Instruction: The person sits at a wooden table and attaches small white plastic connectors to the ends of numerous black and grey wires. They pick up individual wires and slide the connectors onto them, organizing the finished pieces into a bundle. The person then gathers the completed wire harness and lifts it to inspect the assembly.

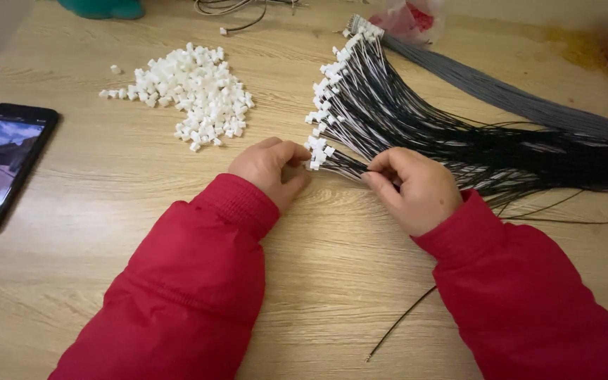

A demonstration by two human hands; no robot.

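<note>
A fan of thin black-and-white wires (402,123) lies across the wooden table (107,211), many ends capped with small white plastic connectors (325,105). My right hand (413,186) pinches a few of these wires near their ends. My left hand (272,169) is closed at the wire tips, its fingers on a small white connector (312,163). Both arms wear red padded sleeves. A heap of loose white connectors (195,95) sits a short way beyond my left hand.
A black phone (1,165) with a lit screen lies at the left edge. A grey wire bundle (515,95) runs along the far right. One loose black wire (399,320) lies near my right sleeve. A teal object (103,7) and pink-white bags (413,17) sit at the back.
</note>
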